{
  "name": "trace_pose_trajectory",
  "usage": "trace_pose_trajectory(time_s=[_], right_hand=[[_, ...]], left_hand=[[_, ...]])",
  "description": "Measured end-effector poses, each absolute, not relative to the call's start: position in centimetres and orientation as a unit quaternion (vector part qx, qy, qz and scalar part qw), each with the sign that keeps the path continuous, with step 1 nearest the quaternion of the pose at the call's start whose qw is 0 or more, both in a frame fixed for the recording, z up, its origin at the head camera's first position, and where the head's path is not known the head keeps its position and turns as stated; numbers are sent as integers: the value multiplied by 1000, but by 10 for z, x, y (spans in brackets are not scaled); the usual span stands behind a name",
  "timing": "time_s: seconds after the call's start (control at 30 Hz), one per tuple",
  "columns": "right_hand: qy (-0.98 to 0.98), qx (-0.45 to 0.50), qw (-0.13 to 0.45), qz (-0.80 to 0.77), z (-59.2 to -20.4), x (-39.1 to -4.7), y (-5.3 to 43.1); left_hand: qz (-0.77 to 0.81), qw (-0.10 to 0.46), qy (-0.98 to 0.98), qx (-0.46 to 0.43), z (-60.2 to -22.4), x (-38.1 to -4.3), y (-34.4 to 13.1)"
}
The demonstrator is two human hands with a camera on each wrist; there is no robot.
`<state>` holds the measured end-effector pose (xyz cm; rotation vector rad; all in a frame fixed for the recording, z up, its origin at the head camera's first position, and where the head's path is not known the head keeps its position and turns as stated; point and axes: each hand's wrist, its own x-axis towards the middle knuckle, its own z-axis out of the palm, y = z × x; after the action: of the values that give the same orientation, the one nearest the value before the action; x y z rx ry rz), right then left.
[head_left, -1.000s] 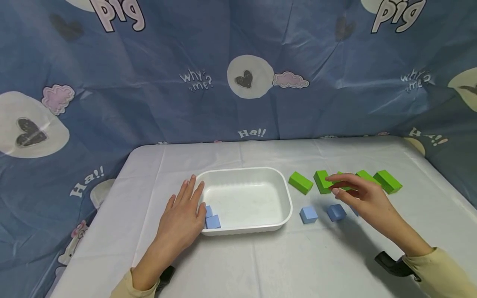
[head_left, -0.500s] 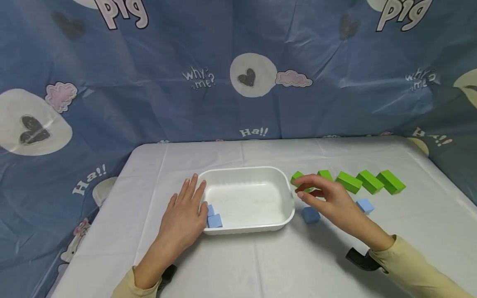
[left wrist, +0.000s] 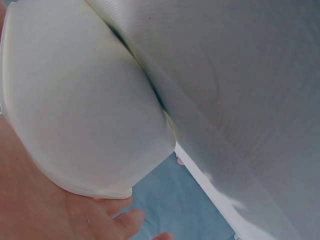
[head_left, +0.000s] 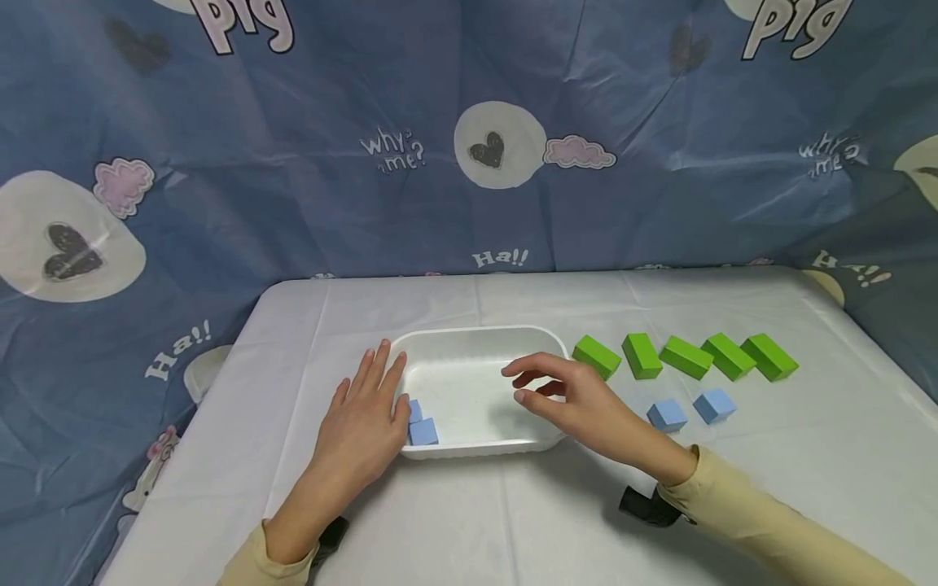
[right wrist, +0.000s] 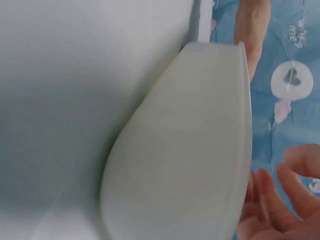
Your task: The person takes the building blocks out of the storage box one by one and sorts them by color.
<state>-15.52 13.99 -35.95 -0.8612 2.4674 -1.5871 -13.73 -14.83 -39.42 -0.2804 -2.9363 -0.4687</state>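
A white tray (head_left: 479, 449) stands in the middle of the table, with blue cubes (head_left: 423, 432) in its near left corner. My left hand (head_left: 359, 427) lies along the tray's left rim, fingers extended and thumb at the inner edge. Over the tray's right side hovers my right hand (head_left: 579, 399), its fingers loosely bent and a gap showing between thumb and forefinger; no object shows in it. The tray's outer wall (right wrist: 180, 145) fills much of the right wrist view, with the fingers (right wrist: 295, 192) beyond the rim. The left wrist view also shows that wall (left wrist: 85, 100).
Several green blocks (head_left: 685, 358) form a row on the white-covered table (head_left: 454, 521), right of the tray. Two blue cubes (head_left: 667, 415) lie in front of them, near my right forearm. A blue printed curtain (head_left: 410, 220) hangs behind the table.
My right hand has moved left from above the green and blue blocks to over the tray, uncovering the green row. My left hand has stayed at the rim.
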Motion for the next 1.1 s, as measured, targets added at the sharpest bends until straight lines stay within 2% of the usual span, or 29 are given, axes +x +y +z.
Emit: trace_pose_trajectory(time_s=[0.43, 0.83, 1.1], right_hand=[[780, -357, 177, -482, -376, -170, 88], [751, -354, 304, -468, -384, -183, 59], [750, -363, 308, -458, -388, -188, 55]], left_hand=[[-159, 61, -982, -86, -393, -137, -148], [-152, 71, -982, -90, -394, -138, -150], [-153, 71, -981, -91, -393, -138, -149]])
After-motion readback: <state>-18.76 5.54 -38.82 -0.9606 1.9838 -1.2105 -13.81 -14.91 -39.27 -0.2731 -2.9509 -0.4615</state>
